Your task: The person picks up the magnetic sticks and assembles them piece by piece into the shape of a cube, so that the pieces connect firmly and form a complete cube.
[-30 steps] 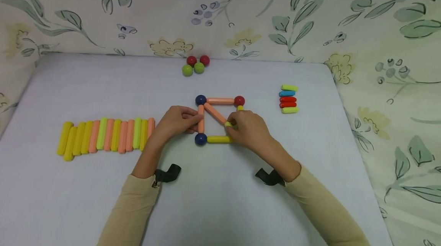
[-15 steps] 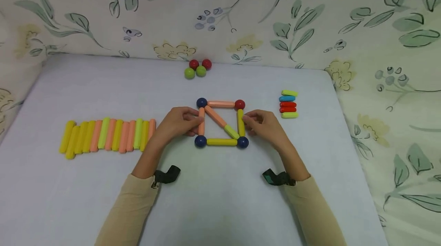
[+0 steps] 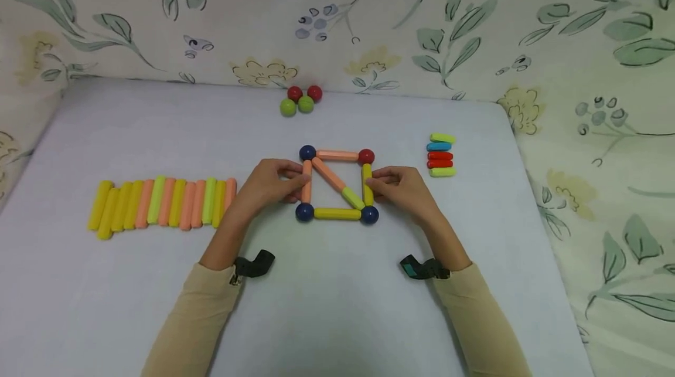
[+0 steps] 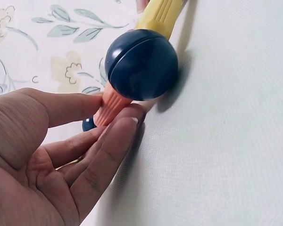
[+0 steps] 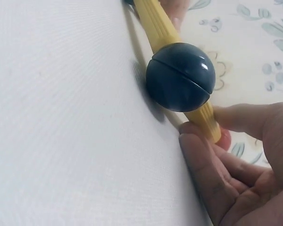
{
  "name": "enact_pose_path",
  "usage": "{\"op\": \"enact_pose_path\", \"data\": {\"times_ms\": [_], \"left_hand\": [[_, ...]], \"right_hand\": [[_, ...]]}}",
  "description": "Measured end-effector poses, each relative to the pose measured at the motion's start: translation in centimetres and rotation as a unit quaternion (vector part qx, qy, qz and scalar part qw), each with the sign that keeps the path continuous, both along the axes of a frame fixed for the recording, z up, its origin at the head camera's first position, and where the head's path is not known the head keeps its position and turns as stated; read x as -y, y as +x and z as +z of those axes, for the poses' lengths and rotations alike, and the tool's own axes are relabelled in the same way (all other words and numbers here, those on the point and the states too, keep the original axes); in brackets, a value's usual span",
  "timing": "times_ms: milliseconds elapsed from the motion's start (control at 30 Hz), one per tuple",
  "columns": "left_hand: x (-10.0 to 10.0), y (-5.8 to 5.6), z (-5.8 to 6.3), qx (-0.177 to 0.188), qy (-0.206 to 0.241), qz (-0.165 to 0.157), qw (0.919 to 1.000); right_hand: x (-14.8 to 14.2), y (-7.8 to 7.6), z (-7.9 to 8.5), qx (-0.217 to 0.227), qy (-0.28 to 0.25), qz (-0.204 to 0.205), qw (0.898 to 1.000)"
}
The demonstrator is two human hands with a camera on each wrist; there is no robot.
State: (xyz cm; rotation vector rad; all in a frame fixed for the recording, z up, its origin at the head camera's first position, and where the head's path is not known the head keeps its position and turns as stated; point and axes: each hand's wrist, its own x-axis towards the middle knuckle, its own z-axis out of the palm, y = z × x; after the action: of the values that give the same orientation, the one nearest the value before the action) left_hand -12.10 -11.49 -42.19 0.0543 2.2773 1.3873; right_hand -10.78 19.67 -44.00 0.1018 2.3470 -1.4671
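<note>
A four-sided frame of toy rods and balls is in the middle of the head view. My left hand (image 3: pixel 273 182) pinches its left orange rod (image 3: pixel 307 194), between two dark blue balls (image 3: pixel 307 153). On the opposite side, my right hand (image 3: pixel 401 187) pinches the yellow rod (image 3: pixel 367 173) between a red ball (image 3: pixel 366 156) and another blue ball (image 5: pixel 180 76). An orange rod (image 3: pixel 337 155) forms the far side and a yellow rod (image 3: pixel 337 213) the near side. Across the inside runs a diagonal of an orange rod (image 3: pixel 328 173) and a short lime rod (image 3: pixel 352 198).
A row of yellow, orange and lime rods (image 3: pixel 158 202) lies at the left on the white tabletop (image 3: pixel 327 301). Several short coloured rods (image 3: pixel 440 155) are stacked side by side at the right. Red and green balls (image 3: pixel 287 107) cluster at the back edge, before a floral cloth (image 3: pixel 211 19).
My right hand has moved from the diagonal out to the right yellow rod and now pinches it. The near right blue ball has come into view. My left hand stays on its orange rod.
</note>
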Motion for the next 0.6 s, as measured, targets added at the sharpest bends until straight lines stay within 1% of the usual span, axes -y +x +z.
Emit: {"op": "enact_pose_path", "data": {"times_ms": [100,167,233,300,367,433,500,600], "left_hand": [[0.1,0.2,0.2,-0.023,-0.023,-0.004,0.9995],[0.1,0.4,0.4,-0.041,-0.046,-0.010,0.9980],[0.2,0.9,0.7,-0.065,-0.069,-0.011,0.9954],[0.8,1.5,1.2,-0.089,-0.098,-0.008,0.9912],[2.1,2.3,2.0,-0.108,-0.119,0.001,0.9869],[3.8,3.1,3.0,-0.123,-0.134,0.020,0.9830],[5.6,3.9,3.9,-0.131,-0.159,0.040,0.9778],[7.2,5.0,4.4,-0.146,-0.203,0.058,0.9664]], "right_hand": [[0.2,-0.1,-0.2,0.010,-0.004,-0.003,1.000],[0.0,-0.1,-0.2,0.012,-0.004,-0.006,1.000],[-0.2,-0.1,-0.1,0.013,-0.002,-0.005,1.000],[-0.3,-0.1,-0.1,0.013,-0.004,-0.002,1.000],[-0.5,0.0,-0.1,0.014,-0.008,0.001,1.000],[-0.5,0.0,-0.2,0.017,-0.018,0.002,1.000],[-0.4,-0.1,-0.4,0.019,-0.027,0.003,0.999],[-0.4,-0.2,-0.4,0.023,-0.026,0.005,0.999]]}}
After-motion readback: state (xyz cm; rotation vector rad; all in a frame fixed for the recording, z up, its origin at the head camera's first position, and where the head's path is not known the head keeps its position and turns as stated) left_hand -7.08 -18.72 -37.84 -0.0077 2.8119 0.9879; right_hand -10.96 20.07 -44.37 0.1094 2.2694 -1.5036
